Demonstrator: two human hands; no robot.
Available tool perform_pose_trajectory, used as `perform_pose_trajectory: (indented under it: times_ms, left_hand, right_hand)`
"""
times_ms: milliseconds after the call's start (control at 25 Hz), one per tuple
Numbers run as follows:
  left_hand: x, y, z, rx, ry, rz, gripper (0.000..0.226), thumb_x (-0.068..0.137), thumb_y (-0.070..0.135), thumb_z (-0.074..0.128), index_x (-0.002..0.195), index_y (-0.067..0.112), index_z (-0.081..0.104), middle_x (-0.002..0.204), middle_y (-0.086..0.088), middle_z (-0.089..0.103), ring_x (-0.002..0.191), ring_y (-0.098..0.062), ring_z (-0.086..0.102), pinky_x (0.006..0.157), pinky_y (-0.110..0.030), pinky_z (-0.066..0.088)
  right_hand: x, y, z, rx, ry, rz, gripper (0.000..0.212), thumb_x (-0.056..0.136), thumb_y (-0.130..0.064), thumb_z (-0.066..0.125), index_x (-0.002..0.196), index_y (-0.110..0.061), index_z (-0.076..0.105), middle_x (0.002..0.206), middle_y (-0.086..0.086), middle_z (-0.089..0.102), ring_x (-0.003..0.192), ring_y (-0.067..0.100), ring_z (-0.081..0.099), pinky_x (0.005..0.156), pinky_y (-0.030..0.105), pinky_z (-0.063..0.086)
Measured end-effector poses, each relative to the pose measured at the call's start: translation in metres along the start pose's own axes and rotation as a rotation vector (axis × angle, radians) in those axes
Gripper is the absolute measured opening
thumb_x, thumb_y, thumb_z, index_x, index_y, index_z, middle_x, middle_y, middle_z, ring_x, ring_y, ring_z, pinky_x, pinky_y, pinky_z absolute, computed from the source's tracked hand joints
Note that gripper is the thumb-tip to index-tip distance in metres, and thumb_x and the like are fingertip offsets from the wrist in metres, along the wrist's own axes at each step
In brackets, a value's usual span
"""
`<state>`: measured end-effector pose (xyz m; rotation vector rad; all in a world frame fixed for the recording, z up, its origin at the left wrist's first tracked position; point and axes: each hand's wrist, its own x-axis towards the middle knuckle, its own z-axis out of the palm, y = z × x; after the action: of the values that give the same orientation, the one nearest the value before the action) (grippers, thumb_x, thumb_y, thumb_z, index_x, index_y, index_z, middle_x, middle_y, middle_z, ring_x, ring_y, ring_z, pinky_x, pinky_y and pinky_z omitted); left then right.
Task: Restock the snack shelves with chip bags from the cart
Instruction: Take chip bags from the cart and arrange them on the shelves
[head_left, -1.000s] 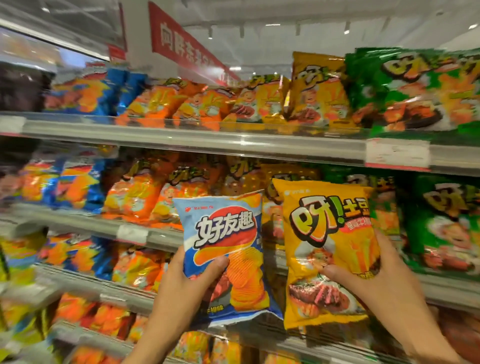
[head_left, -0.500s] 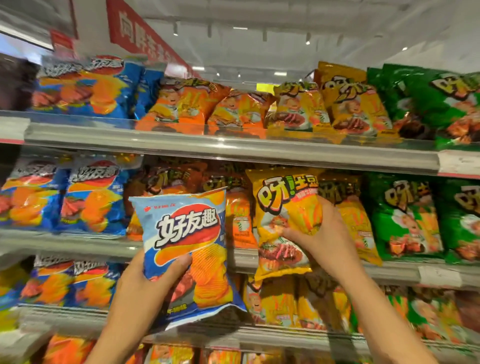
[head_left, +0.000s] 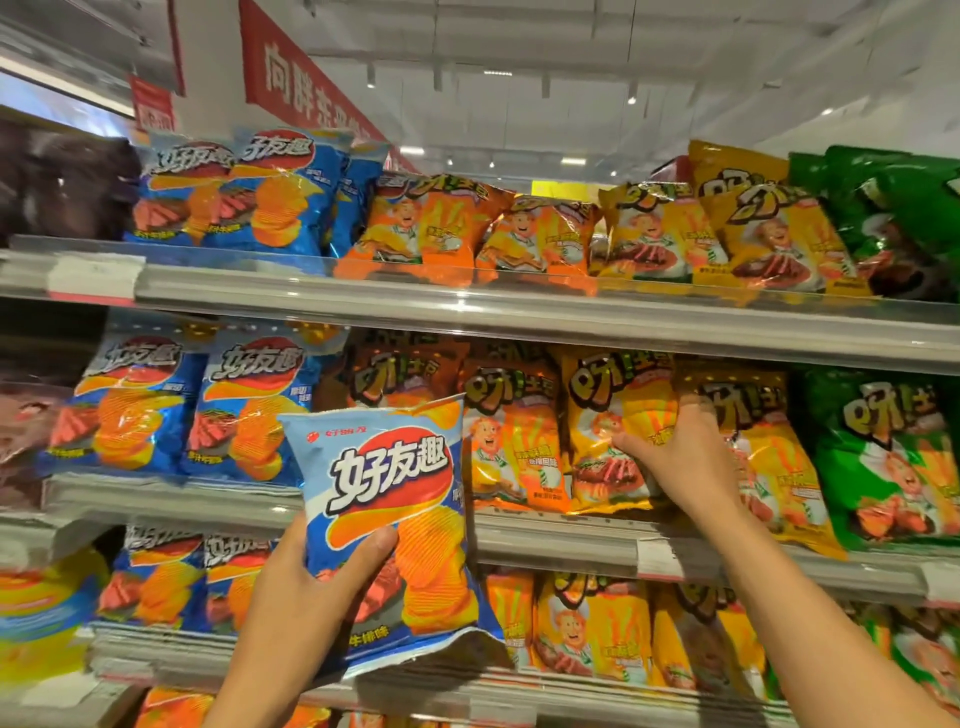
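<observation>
Blue chip bag (head_left: 395, 525): glossy crinkled foil pillow pack, light blue at the top shading to deeper blue, with a red-and-orange oval logo, white characters and printed ridged chips. Crimped seams run along the top and bottom edges. Held upright in front of the shelves, long axis vertical, top seam up, printed face toward the camera, leaning slightly to the right. The left hand (head_left: 306, 592) has it by the lower left corner: thumb across the front face, fingers hidden behind the bag.

Yellow chip bag (head_left: 608, 436): shiny yellow-orange foil, puffed, printed with bold black-and-yellow characters and a grilled-meat picture. It stands upright on the middle shelf (head_left: 561, 540), bottom seam at the shelf edge, long axis vertical, face outward, between an orange bag (head_left: 511, 441) on its left and another yellow bag (head_left: 769, 457) on its right. The right hand (head_left: 685, 457) is pressed against its right side, thumb laid across the front and fingers curled round the edge; how firm this grip is cannot be told.

Shelving: grey metal tiers with clear plastic front rails and white price-tag strips. Rows of stock run blue, orange, yellow, then green bags (head_left: 883, 457) from left to right. A red banner (head_left: 306, 78) with pale characters hangs above.
</observation>
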<state>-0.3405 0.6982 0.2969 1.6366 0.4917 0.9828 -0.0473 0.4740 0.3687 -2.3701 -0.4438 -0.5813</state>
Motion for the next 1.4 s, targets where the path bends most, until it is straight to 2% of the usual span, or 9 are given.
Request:
perform_pose_trajectory:
  times_ms: [160,360,560,680,800,960,1160,1280,1400]
  left_hand:
    - [0.01,0.004,0.003,0.003,-0.035,0.014,0.049,0.065,0.06,0.073,0.11,0.042,0.066,0.093,0.025,0.076,0.081,0.008,0.069,0.068,-0.021,0.05]
    - [0.019,0.007,0.016,-0.075,-0.076,-0.011,0.05,0.061,0.064,0.075,0.105,0.041,0.069,0.099,0.02,0.077,0.086,0.004,0.071,0.074,-0.026,0.052]
    - [0.02,0.005,0.023,-0.058,-0.131,0.019,0.042,0.063,0.063,0.075,0.103,0.056,0.064,0.098,0.025,0.076,0.086,0.008,0.07,0.074,-0.023,0.052]
    - [0.021,0.002,0.018,-0.057,-0.142,0.023,0.045,0.063,0.063,0.075,0.106,0.053,0.064,0.101,0.024,0.075,0.089,0.008,0.07,0.077,-0.023,0.052]
    - [0.02,0.002,0.01,-0.065,-0.168,0.043,0.045,0.064,0.062,0.075,0.107,0.054,0.063,0.102,0.024,0.075,0.091,0.007,0.07,0.077,-0.02,0.051]
    - [0.018,0.0,-0.009,-0.062,-0.212,0.051,0.053,0.066,0.058,0.077,0.114,0.04,0.065,0.102,0.023,0.076,0.09,0.006,0.07,0.067,-0.009,0.054]
    - [0.019,0.003,-0.045,-0.046,-0.254,0.098,0.046,0.067,0.066,0.08,0.11,0.062,0.062,0.109,0.028,0.073,0.098,0.01,0.068,0.076,-0.001,0.047]
    - [0.021,0.008,-0.075,-0.03,-0.252,0.115,0.059,0.057,0.078,0.077,0.111,0.064,0.06,0.111,0.028,0.072,0.101,0.009,0.067,0.075,-0.002,0.05]
    - [0.031,0.023,-0.108,-0.023,-0.241,0.152,0.063,0.052,0.084,0.076,0.108,0.061,0.063,0.11,0.025,0.074,0.099,0.006,0.07,0.073,-0.006,0.052]
  right_hand:
    - [0.009,0.002,0.005,-0.009,-0.04,0.017,0.1,0.073,-0.068,0.074,0.139,-0.001,0.041,0.134,0.023,0.052,0.121,0.039,0.056,0.089,0.049,0.055]
    - [-0.003,0.012,0.01,0.25,-0.351,0.065,0.106,0.079,-0.061,0.073,0.154,-0.011,0.018,0.151,0.015,0.042,0.133,0.035,0.048,0.106,0.044,0.046]
    - [-0.023,-0.005,0.02,-0.124,-0.02,-0.116,0.083,0.091,-0.045,0.068,0.154,-0.019,0.021,0.155,0.018,0.026,0.142,0.037,0.035,0.096,0.048,0.05]
    - [-0.027,-0.015,0.014,-0.266,-0.025,-0.122,0.072,0.093,-0.044,0.065,0.153,-0.02,0.031,0.155,0.019,0.025,0.142,0.037,0.031,0.095,0.048,0.05]
    - [-0.031,-0.023,0.015,-0.345,0.106,-0.248,0.066,0.09,-0.041,0.069,0.144,-0.012,0.046,0.149,0.02,0.038,0.137,0.037,0.037,0.101,0.047,0.046]
    - [-0.043,-0.037,0.018,-0.47,0.006,-0.259,0.066,0.094,-0.051,0.058,0.149,-0.019,0.04,0.152,0.009,0.041,0.141,0.029,0.035,0.113,0.044,0.035]
    - [-0.065,-0.092,0.01,-0.118,0.027,-0.507,0.047,0.091,-0.036,0.07,0.133,-0.018,0.062,0.13,0.003,0.06,0.127,0.023,0.048,0.1,0.036,0.04]
    - [-0.081,-0.136,0.006,0.128,0.01,-0.713,0.025,0.094,-0.033,0.068,0.116,-0.02,0.07,0.111,-0.008,0.065,0.109,0.015,0.058,0.09,0.026,0.042]
    - [-0.091,-0.182,-0.002,0.309,0.047,-0.84,0.026,0.092,-0.037,0.06,0.111,-0.022,0.07,0.105,-0.012,0.066,0.101,0.008,0.059,0.087,0.022,0.044]
